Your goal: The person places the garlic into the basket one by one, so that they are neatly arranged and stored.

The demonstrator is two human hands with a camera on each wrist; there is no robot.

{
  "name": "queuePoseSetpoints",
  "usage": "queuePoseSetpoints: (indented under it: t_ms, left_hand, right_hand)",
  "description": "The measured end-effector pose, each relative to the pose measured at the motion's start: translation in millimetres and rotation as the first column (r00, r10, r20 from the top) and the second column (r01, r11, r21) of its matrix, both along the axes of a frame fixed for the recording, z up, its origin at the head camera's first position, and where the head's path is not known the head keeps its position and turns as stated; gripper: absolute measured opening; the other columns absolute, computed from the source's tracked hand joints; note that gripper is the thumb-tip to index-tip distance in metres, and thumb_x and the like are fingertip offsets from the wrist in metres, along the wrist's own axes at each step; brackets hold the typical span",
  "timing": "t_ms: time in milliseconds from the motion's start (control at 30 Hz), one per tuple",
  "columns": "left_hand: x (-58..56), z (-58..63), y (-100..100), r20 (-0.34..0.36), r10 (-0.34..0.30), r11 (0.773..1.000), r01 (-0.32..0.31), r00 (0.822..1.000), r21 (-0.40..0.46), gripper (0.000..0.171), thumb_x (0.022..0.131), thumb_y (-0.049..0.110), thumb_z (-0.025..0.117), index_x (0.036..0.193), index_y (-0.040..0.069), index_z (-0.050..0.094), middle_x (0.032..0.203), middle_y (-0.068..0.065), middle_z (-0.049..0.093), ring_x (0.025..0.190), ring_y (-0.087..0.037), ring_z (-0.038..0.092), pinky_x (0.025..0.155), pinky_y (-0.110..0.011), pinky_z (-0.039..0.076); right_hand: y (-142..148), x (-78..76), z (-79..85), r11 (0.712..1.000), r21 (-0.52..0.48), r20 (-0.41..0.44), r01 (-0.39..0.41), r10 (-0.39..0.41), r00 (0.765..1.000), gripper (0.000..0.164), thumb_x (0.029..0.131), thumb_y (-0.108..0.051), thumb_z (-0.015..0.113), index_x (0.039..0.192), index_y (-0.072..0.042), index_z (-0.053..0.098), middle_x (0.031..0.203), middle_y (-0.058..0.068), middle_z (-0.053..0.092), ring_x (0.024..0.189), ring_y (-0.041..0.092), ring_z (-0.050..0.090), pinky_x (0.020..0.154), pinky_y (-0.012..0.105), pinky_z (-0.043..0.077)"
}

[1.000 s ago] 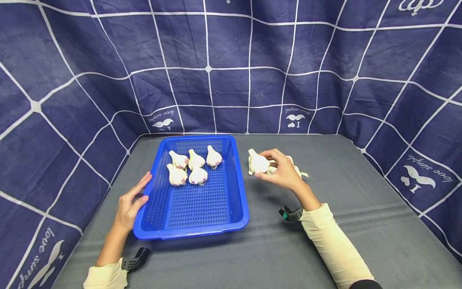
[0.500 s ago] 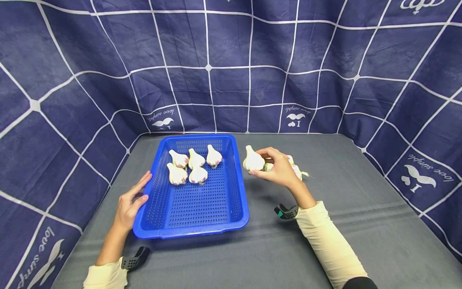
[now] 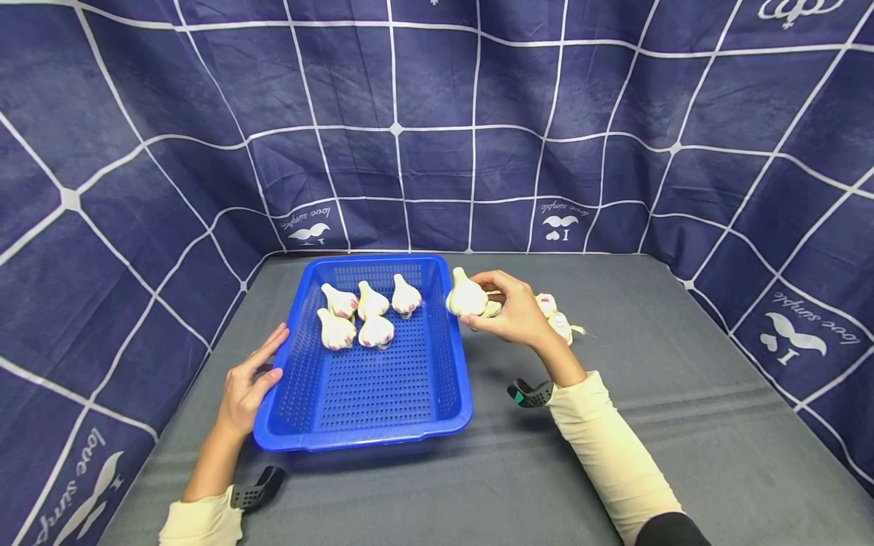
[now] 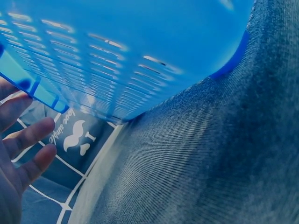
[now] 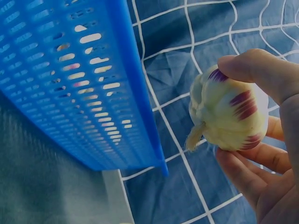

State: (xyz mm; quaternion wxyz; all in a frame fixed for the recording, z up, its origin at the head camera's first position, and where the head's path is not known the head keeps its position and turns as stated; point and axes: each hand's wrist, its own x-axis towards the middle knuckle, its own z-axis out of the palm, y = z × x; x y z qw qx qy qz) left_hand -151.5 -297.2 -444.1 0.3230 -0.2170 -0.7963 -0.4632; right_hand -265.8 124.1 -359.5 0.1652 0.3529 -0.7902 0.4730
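Observation:
My right hand (image 3: 510,309) pinches a garlic bulb (image 3: 466,294) between thumb and fingers, stem up, at the right rim of the blue perforated basket (image 3: 362,440). The right wrist view shows this bulb's purple streaks and dry roots, with the thumb on one side and fingers on the other, beside the basket wall (image 5: 88,70). My left hand (image 3: 242,390) rests against the basket's left rim with fingers extended; in the left wrist view its spread fingers (image 4: 32,135) lie by the rim. Several garlic bulbs (image 3: 374,331) lie together in the far half of the basket.
More garlic bulbs (image 3: 560,327) lie on the grey cloth-covered table (image 3: 655,326) to the right of the basket, partly behind my right hand. A dark blue curtain (image 3: 437,152) with white grid lines encloses the table's back and sides.
My right hand has lifted the garlic bulb and carried it leftward to the basket's right rim, uncovering more of the bulbs on the table. My left hand and the basket stay put.

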Motion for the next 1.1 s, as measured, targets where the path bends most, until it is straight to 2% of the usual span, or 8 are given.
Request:
queuePoseSetpoints:
  t_ms: [133, 300, 333, 467, 633, 1100]
  left_hand:
    - [-0.3, -0.4, 1, 0.004, 0.016, 1.000, -0.016, 1.000, 0.014, 0.051, 0.079, -0.009, 0.052, 0.129, -0.011, 0.059, 0.138, -0.025, 0.053, 0.119, 0.002, 0.054, 0.082, -0.012, 0.040]
    - [0.7, 1.0, 1, 0.010, 0.026, 1.000, -0.026, 1.000, 0.006, 0.051, 0.079, -0.009, 0.052, 0.129, -0.010, 0.059, 0.138, -0.026, 0.053, 0.119, 0.003, 0.054, 0.083, -0.012, 0.040]
    - [0.8, 1.1, 1, 0.009, 0.026, 1.000, -0.026, 1.000, 0.005, 0.051, 0.079, -0.009, 0.052, 0.129, -0.010, 0.059, 0.138, -0.026, 0.053, 0.118, 0.003, 0.054, 0.082, -0.012, 0.040]
    - [1.2, 2.1, 1, 0.010, 0.028, 1.000, -0.028, 1.000, 0.003, 0.051, 0.079, -0.009, 0.052, 0.129, -0.010, 0.059, 0.138, -0.025, 0.053, 0.118, 0.004, 0.054, 0.082, -0.011, 0.040]
    - [1.2, 2.1, 0, 0.007, 0.023, 1.000, -0.023, 1.000, 0.007, 0.051, 0.079, -0.009, 0.052, 0.129, -0.010, 0.059, 0.138, -0.026, 0.053, 0.118, 0.003, 0.054, 0.082, -0.011, 0.040]
    - [2.1, 1.8, 0, 0.012, 0.033, 0.999, -0.033, 0.999, 0.003, 0.050, 0.079, -0.010, 0.053, 0.129, -0.009, 0.060, 0.137, -0.026, 0.054, 0.115, 0.004, 0.056, 0.082, -0.012, 0.041]
  right_hand:
    - [-9, 3.2, 9.7, 0.999, 0.039, 0.029, 0.001, -0.003, 1.000, 0.056, 0.065, -0.007, 0.089, 0.114, 0.004, 0.065, 0.107, 0.015, 0.068, 0.096, 0.027, 0.066, 0.084, 0.036, 0.055]
    - [-18, -0.4, 14.4, 0.997, 0.053, 0.081, -0.050, 0.046, 0.996, 0.059, 0.069, -0.005, 0.087, 0.121, 0.007, 0.062, 0.112, 0.020, 0.066, 0.102, 0.031, 0.065, 0.087, 0.041, 0.054]
    - [-19, -5.6, 10.9, 0.997, 0.052, 0.082, -0.062, 0.058, 0.995, 0.060, 0.069, -0.006, 0.087, 0.122, 0.005, 0.062, 0.112, 0.018, 0.066, 0.103, 0.030, 0.065, 0.087, 0.040, 0.054]
    - [-26, -7.8, 15.1, 0.994, 0.065, 0.090, -0.092, 0.086, 0.992, 0.058, 0.071, -0.007, 0.086, 0.124, 0.004, 0.064, 0.110, 0.015, 0.064, 0.103, 0.029, 0.064, 0.087, 0.037, 0.054]
    - [-35, -10.9, 20.8, 0.990, 0.113, 0.094, -0.083, 0.073, 0.993, 0.056, 0.070, -0.011, 0.085, 0.121, 0.002, 0.065, 0.109, 0.012, 0.065, 0.103, 0.026, 0.064, 0.086, 0.034, 0.054]
    - [-72, -13.3, 42.1, 0.960, 0.241, 0.099, -0.144, 0.124, 0.987, 0.059, 0.070, -0.013, 0.085, 0.121, 0.005, 0.062, 0.108, 0.014, 0.067, 0.098, 0.026, 0.064, 0.080, 0.035, 0.055]
